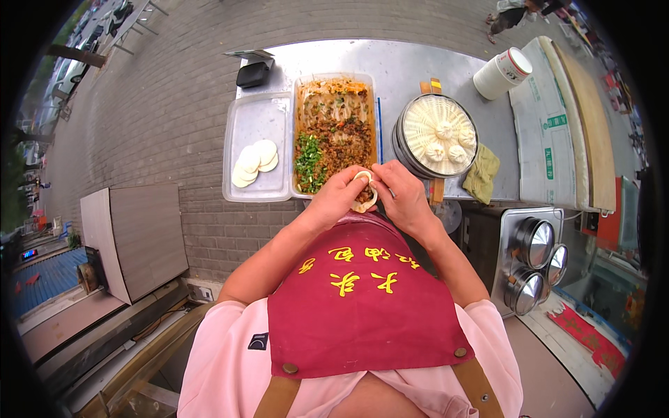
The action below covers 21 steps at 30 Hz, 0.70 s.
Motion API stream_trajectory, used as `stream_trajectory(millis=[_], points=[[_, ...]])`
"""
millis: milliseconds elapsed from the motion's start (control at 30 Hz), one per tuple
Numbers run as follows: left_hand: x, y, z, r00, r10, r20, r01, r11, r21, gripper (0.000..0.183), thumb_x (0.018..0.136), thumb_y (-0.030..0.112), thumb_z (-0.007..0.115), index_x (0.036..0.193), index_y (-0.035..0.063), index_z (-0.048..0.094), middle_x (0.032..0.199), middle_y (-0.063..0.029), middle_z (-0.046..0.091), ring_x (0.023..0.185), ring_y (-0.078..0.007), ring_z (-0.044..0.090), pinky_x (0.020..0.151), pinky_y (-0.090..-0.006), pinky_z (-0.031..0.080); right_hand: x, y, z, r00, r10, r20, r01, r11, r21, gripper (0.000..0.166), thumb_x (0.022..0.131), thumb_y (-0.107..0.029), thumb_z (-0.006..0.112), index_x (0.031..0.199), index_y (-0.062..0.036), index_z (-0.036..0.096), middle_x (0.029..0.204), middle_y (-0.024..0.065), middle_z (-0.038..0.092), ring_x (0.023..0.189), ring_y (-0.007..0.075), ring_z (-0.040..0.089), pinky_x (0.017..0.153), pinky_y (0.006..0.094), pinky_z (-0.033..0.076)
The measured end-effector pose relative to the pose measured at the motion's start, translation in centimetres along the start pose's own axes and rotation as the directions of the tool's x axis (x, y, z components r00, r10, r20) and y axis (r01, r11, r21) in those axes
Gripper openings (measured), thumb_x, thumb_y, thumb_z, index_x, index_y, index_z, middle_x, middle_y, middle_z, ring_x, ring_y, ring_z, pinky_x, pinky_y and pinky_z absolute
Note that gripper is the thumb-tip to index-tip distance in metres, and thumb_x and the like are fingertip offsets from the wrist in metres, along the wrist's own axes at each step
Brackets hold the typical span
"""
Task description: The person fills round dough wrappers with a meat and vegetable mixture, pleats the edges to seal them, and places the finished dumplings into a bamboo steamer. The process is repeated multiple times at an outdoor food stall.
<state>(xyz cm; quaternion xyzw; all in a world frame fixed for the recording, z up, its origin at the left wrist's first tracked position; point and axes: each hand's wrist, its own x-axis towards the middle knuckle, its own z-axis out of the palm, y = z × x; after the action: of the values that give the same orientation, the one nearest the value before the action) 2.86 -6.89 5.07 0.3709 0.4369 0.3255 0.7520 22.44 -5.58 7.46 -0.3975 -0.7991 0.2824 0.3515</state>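
Observation:
Between my two hands a round dough wrapper (362,207) with minced filling is held over the near edge of the filling tub. My left hand (342,196) grips its left rim, the thumb over the filling. The fingers of my right hand (400,190) pinch its right rim. The plastic tub of minced filling (347,141) has chopped green onion (308,162) in its near left corner. Several flat dough wrappers (251,159) lie on a clear plastic lid (258,117) at the left. Several pleated buns (444,129) sit on the woven liner of a round steamer (426,112) at the right.
A metal table (402,62) carries a white cylindrical container (502,73), a yellowish cloth (481,175) and a black case (252,74). A taped foam box (549,125) stands at the right, above a metal cabinet with round steel lids (538,243). A person (507,18) is on the pavement beyond.

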Motion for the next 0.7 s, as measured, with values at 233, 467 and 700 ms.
stream_trajectory(millis=[233,467,700], points=[[-0.6,3.8,0.4,0.999,-0.030,0.041,0.019,0.970,0.242,0.027,0.111,0.020,0.048,0.129,0.0040,0.060,0.112,-0.0039,0.066,0.102,-0.0107,0.063,0.081,-0.0266,0.059,0.5,-0.5,-0.7,0.998,0.064,-0.029,-0.060,0.993,0.105,0.035,0.093,0.001,0.068,0.128,0.0024,0.061,0.101,0.0174,0.063,0.091,0.0346,0.065,0.075,0.0411,0.053],[-0.3,4.9,-0.1,0.997,0.032,0.066,-0.050,0.955,0.292,0.030,0.111,0.019,0.047,0.128,0.0007,0.063,0.109,-0.0053,0.069,0.093,-0.0127,0.067,0.080,-0.0298,0.062,0.8,-1.6,-1.6,0.996,-0.010,-0.088,0.015,0.999,0.047,0.035,0.093,0.003,0.067,0.128,0.0022,0.060,0.099,0.0174,0.060,0.089,0.0355,0.063,0.076,0.0420,0.052],[0.0,7.8,-0.1,0.994,-0.057,0.095,0.015,0.920,0.392,0.030,0.111,0.018,0.048,0.126,-0.0012,0.065,0.110,-0.0070,0.069,0.091,-0.0123,0.068,0.073,-0.0293,0.063,0.8,-0.9,-1.8,0.990,-0.079,-0.116,0.076,0.997,-0.032,0.043,0.090,0.007,0.071,0.132,0.0020,0.060,0.096,0.0144,0.062,0.081,0.0269,0.064,0.072,0.0364,0.053]])
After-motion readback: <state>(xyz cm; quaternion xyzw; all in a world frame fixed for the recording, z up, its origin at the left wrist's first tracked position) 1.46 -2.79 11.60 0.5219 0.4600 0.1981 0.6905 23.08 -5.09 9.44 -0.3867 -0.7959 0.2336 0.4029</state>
